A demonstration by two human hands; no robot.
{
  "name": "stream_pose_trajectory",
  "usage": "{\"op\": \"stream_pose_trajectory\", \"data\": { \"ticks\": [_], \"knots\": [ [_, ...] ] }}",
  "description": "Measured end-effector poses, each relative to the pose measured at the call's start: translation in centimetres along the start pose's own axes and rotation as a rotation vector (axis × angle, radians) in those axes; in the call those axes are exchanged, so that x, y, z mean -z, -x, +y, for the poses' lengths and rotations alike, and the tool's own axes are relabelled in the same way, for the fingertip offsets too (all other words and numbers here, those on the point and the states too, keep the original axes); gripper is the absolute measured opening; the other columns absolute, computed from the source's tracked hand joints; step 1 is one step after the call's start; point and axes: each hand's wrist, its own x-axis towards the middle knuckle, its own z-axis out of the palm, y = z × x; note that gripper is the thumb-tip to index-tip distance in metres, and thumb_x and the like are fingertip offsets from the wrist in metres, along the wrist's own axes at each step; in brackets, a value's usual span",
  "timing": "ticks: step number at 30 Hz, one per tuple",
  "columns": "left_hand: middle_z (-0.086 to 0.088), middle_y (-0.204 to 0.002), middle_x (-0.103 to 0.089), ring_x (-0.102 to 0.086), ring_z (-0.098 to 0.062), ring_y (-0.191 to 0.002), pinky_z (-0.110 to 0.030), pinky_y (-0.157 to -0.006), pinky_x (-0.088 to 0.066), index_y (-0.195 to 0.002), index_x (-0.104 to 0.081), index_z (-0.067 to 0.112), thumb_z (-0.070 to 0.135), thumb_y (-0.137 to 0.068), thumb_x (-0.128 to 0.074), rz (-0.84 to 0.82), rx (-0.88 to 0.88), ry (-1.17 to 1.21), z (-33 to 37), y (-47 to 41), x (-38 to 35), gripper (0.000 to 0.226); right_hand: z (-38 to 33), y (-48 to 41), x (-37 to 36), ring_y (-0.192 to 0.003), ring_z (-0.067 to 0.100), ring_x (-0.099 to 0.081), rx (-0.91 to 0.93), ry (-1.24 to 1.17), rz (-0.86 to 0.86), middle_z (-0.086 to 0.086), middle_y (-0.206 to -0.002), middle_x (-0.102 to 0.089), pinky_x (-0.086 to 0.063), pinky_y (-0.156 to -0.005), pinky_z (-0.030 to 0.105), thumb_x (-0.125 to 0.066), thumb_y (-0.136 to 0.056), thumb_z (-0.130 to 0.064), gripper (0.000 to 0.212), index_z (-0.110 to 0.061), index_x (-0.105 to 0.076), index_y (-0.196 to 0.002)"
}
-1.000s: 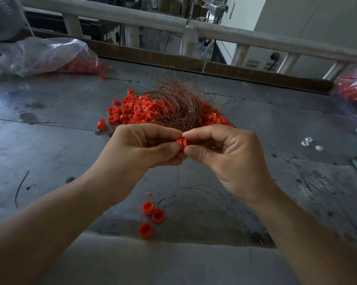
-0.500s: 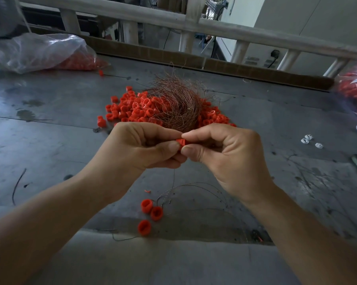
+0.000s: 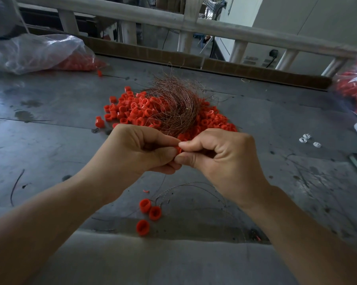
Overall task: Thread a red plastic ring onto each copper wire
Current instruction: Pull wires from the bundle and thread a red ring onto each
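Two hands meet in the air just over the desk (image 3: 50,140). The left hand (image 3: 140,153) and the right hand (image 3: 221,159) both have their fingers (image 3: 194,144) curled in tight. The tips pinch one small red ring (image 3: 178,149) between them, and only a bit of it shows. I cannot tell if a wire goes through it.

Behind the hands lies a pile of red rings (image 3: 128,112), with a tangled bunch of copper wires (image 3: 177,108) on top. Near the front edge lie three more rings (image 3: 145,205), close together, beside a thin loose wire (image 3: 186,184).

Far left is a clear plastic bag (image 3: 41,52) with red rings in it. Some small white bits (image 3: 306,138) lie on the right.
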Motion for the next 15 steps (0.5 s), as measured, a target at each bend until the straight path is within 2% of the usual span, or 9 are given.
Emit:
{"op": "stream_pose_trajectory", "data": {
  "ticks": [3,7,12,15],
  "knots": [
    [-0.005,-0.066,-0.072,-0.069,-0.012,-0.061,-0.015,-0.055,-0.052,-0.071,-0.076,0.026,0.018,-0.054,-0.064,-0.023,0.014,-0.016,0.09,0.01,0.08,0.023,0.16,0.04,-0.03,-0.071,0.010,-0.063,0.022,0.016,-0.007,0.006,-0.072,-0.069,-0.052,-0.062,0.020,-0.074,-0.064,-0.014,0.020,-0.001,-0.072,-0.079],
    [-0.008,-0.064,-0.071,-0.069,-0.014,-0.059,-0.016,-0.053,-0.052,-0.069,-0.076,0.021,0.024,-0.046,-0.067,-0.034,0.065,0.082,0.35,-0.02,0.25,0.024,0.30,-0.07,0.12,-0.072,0.002,-0.063,-0.044,-0.116,-0.027,-0.009,-0.076,-0.064,-0.050,-0.064,0.013,-0.073,-0.066,-0.017,0.023,-0.005,-0.071,-0.085],
    [-0.008,-0.062,-0.070,-0.067,-0.013,-0.055,-0.016,-0.050,-0.052,-0.069,-0.076,0.017,0.021,-0.046,-0.069,-0.070,0.081,0.147,0.47,0.01,0.25,0.025,0.12,-0.22,0.13,-0.069,0.001,-0.063,-0.159,-0.316,-0.050,-0.016,-0.071,-0.063,-0.050,-0.063,0.015,-0.072,-0.064,-0.026,0.016,-0.023,-0.067,-0.079],
    [-0.010,-0.065,-0.070,-0.068,-0.015,-0.057,-0.018,-0.050,-0.052,-0.076,-0.076,0.017,0.015,-0.045,-0.084,-0.179,0.117,0.195,0.61,-0.02,0.88,0.033,0.15,-0.32,0.38,-0.069,0.003,-0.060,-0.218,-0.413,-0.156,-0.012,-0.070,-0.062,-0.050,-0.064,0.017,-0.070,-0.064,-0.031,0.024,-0.029,-0.066,-0.088]
  ]
}}
